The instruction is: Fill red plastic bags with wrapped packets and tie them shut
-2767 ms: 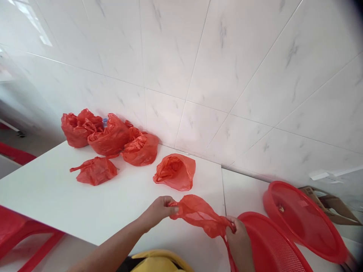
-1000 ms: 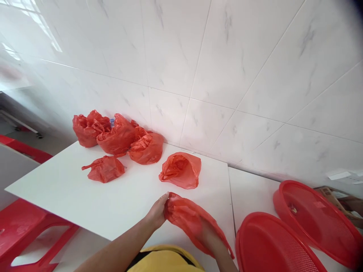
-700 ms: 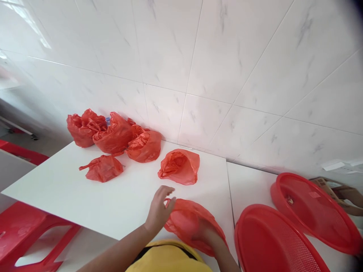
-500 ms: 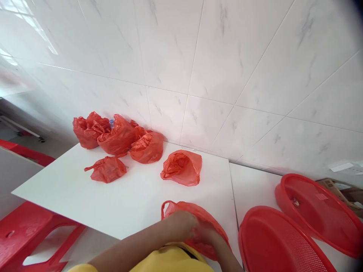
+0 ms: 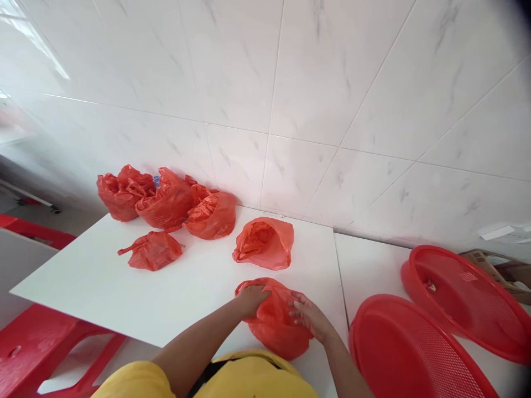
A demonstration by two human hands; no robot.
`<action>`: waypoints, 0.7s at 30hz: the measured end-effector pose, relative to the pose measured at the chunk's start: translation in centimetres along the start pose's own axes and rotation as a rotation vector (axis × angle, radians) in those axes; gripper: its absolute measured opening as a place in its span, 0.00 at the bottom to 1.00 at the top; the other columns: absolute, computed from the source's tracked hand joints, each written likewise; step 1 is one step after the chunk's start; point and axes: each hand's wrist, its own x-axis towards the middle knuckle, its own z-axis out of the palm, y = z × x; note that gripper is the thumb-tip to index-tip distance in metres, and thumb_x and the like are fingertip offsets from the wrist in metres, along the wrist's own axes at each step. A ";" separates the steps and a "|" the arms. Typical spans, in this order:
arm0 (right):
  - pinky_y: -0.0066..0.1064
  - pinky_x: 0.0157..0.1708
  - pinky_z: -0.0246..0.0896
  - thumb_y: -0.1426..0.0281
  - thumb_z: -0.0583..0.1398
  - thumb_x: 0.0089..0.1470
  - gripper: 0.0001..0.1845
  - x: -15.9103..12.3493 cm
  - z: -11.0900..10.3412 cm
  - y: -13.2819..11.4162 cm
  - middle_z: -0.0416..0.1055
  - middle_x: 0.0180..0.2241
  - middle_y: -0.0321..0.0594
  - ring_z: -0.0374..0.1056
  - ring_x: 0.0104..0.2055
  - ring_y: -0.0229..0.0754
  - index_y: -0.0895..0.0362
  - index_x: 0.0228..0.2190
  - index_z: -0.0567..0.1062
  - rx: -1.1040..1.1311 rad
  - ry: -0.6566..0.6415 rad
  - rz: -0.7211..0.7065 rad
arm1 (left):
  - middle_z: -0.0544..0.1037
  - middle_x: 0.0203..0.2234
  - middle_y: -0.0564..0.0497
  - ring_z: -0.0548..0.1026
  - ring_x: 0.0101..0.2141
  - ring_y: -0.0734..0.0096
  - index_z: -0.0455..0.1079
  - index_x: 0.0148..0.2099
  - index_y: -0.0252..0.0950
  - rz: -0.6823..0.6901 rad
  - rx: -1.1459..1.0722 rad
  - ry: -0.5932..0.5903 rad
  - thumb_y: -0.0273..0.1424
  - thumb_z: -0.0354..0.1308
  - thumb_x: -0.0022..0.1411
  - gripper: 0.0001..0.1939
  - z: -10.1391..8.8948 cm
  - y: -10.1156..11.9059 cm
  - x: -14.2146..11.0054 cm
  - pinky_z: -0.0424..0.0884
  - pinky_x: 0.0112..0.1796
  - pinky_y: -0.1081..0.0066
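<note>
A red plastic bag [image 5: 282, 334] sits on the white table [image 5: 178, 293] close in front of the wearer, its body rounded out and its mouth facing up between two bare hands. The left hand [image 5: 251, 298] lies over the left side of the rim, fingers reaching into the mouth; whether they pinch the plastic cannot be told. The right hand [image 5: 309, 316] is at the opposite side, fingers apart and loosely curved against the rim, not clamped on it. Opening the bag looks largely done: it has volume and a wide mouth, though its rim is crumpled and uneven, so some spreading and smoothing seems left. Its contents, if any, are hidden. Just beyond it, a second bag [image 5: 282, 249] lies with its mouth gaping toward the wearer, apparently opened already. Further left, a small slack bag [image 5: 153, 253] lies low with one handle stretched out, looking unopened. Behind that, against the tiled wall [image 5: 207, 66], stand a left bulky bag [image 5: 118, 200], a middle bulky bag [image 5: 166, 207] and a right bulky bag [image 5: 218, 218], bunched together; a blue cap [image 5: 156, 179] peeks out beside the middle one. To the right are a near red basket [image 5: 394, 342] and a far red basket [image 5: 452, 298], with a cardboard box [image 5: 489, 268] behind. A red stool [image 5: 37, 337] stands at lower left.
</note>
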 end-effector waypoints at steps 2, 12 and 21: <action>0.31 0.35 0.65 0.58 0.60 0.49 0.28 0.9 -0.6 0.4 0.73 0.41 0.42 0.72 0.35 0.38 0.56 0.50 0.68 0.066 0.103 0.042 | 0.73 0.48 0.39 0.68 0.51 0.39 0.70 0.51 0.42 0.000 0.073 -0.030 0.25 0.66 0.40 0.32 0.1 -0.4 -0.2 0.61 0.51 0.48; 0.36 0.33 0.65 0.61 0.57 0.48 0.18 1.9 0.8 0.7 0.68 0.27 0.33 0.68 0.30 0.43 0.54 0.41 0.68 -0.373 0.468 -0.236 | 0.54 0.64 0.35 0.65 0.54 0.35 0.56 0.64 0.44 -0.108 0.262 0.055 0.20 0.64 0.39 0.47 0.1 1.2 0.5 0.64 0.47 0.46; 0.45 0.55 0.57 0.68 0.58 0.49 0.17 -0.5 4.3 2.5 0.74 0.46 0.44 0.65 0.53 0.51 0.51 0.43 0.76 -1.046 0.354 -0.634 | 0.67 0.53 0.39 0.67 0.52 0.45 0.65 0.56 0.44 -0.097 0.262 0.125 0.30 0.57 0.55 0.24 0.5 1.4 0.0 0.63 0.49 0.49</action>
